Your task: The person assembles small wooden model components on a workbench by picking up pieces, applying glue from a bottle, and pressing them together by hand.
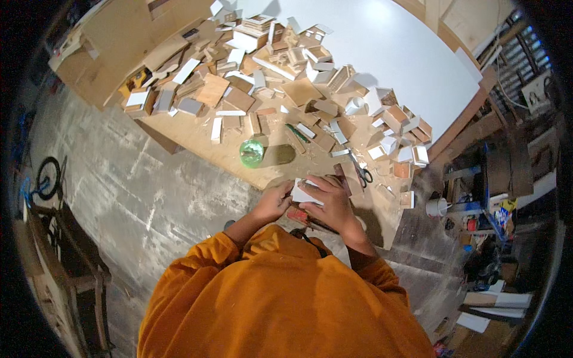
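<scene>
Close to my body, at the front edge of the table, a small white-faced block or panel is held between my two hands. My left hand grips its left side, fingers curled round. Over its top and right side lie the fingers of my right hand. The underside of the piece is hidden. Just beyond my right hand are a flat brown strip and dark-handled scissors. A round green see-through container stands farther off to the left. Below my hands something red shows, too covered to name.
A heap of wood and white board offcuts spreads over the wooden table. Behind it lies a large white panel. A white cup and a green slim tool sit among the pieces. Cluttered shelving stands right.
</scene>
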Motion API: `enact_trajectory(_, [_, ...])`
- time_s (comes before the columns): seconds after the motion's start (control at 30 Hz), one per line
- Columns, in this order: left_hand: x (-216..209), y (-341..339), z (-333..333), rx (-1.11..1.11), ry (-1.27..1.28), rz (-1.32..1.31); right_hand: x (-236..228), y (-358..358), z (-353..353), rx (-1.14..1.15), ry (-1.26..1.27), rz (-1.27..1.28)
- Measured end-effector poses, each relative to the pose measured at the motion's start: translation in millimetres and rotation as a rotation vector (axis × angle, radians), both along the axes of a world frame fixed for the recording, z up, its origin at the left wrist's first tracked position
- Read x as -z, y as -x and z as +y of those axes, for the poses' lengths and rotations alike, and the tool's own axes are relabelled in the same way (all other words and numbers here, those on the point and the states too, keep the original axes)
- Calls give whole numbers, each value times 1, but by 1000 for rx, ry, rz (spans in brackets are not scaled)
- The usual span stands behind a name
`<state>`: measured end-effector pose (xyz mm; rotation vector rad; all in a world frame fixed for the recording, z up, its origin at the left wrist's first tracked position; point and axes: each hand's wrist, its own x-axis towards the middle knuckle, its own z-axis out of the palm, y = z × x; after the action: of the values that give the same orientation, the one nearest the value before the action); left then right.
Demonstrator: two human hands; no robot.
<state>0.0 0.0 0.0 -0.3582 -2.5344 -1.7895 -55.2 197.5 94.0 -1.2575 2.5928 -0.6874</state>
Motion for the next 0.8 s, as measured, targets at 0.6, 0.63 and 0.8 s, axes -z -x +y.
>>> enact_trajectory(0.6, [-121, 16, 30, 118, 441, 427, 18, -19, 79, 425, 506, -411])
enact_trajectory(0.63, [-125, 20, 39, 177, 536, 424, 27, -18, 81, 433, 504, -384])
enact_trajectory(0.8, [-110, 32, 67, 326, 724, 397, 43, -15, 79, 349, 579, -178])
